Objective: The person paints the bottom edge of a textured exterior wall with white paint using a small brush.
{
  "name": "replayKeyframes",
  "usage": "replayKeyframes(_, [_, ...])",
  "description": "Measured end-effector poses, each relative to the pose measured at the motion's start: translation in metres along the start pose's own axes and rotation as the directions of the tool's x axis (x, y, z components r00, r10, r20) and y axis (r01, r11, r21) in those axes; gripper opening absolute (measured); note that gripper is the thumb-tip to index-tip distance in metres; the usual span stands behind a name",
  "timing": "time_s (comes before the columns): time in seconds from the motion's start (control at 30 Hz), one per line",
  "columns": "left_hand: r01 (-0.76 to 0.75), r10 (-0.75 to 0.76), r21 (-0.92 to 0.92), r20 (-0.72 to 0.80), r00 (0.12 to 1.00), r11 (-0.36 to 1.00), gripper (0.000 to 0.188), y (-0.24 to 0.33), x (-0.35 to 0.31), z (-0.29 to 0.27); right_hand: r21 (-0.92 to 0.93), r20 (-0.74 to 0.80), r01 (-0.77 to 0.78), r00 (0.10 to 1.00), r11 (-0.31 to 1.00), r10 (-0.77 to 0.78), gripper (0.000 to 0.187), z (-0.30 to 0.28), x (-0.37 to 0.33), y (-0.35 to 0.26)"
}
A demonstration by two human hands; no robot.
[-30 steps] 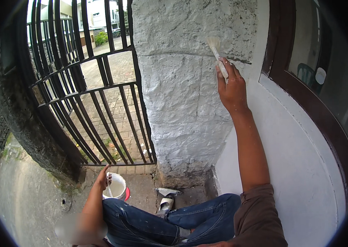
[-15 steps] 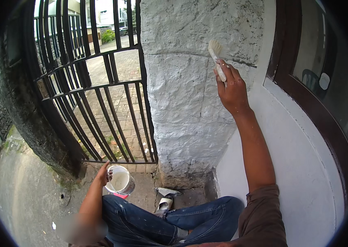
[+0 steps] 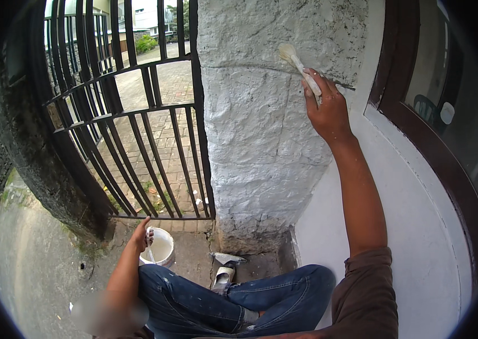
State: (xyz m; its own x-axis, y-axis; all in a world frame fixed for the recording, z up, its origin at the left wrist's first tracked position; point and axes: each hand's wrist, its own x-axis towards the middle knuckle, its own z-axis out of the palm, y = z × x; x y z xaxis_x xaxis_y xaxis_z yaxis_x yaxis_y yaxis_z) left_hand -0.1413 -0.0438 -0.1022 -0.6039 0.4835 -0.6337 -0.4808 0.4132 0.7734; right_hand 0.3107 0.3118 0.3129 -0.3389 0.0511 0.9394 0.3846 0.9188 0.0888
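Note:
My right hand [image 3: 330,110] grips the pale handle of a paintbrush [image 3: 300,65] and holds it up against the rough wall [image 3: 250,124]. The brush is tilted, its bristles at the upper left, touching or very near the surface. White paint covers the wall's middle; the upper part looks greyer with dark specks, and a crack runs across near the brush. Low on the left, my left hand [image 3: 141,236] is closed around the handle of a white paint bucket [image 3: 163,248]. Pale paint shows inside the bucket. Paint specks dot my right hand.
A black metal gate [image 3: 131,113] adjoins the wall on the left, beside a mossy dark post [image 3: 46,152]. To the right are a smooth white low wall [image 3: 386,186] and a brown window frame [image 3: 414,135]. A scraper-like pale blade [image 3: 227,258] lies near my sandalled foot [image 3: 225,276].
My right hand has shifted slightly right, and the brush now leans further left, its bristles a little higher and left along the wall. The bucket appears slightly further left, in my left hand's grip.

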Motion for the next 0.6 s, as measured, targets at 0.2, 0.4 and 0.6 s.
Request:
replayKeyframes(0.2, [-0.022, 0.024, -0.058, 0.034, 0.999, 0.998, 0.065, 0.003, -0.010, 0.001, -0.062, 0.106, -0.090, 0.990, 0.994, 0.096, 0.035, -0.019, -0.002, 0.001])
replayKeyframes(0.4, [-0.031, 0.033, -0.084, 0.027, 0.999, 0.996, 0.067, 0.000, -0.004, 0.003, -0.171, 0.219, -0.155, 0.957, 0.973, 0.191, 0.035, -0.042, -0.012, 0.009])
replayKeyframes(0.6, [-0.042, 0.051, -0.082, 0.109, 0.993, 0.996, 0.067, 0.004, -0.003, 0.007, -0.117, 0.274, -0.181, 0.939, 0.977, 0.207, 0.033, -0.060, -0.017, -0.016])
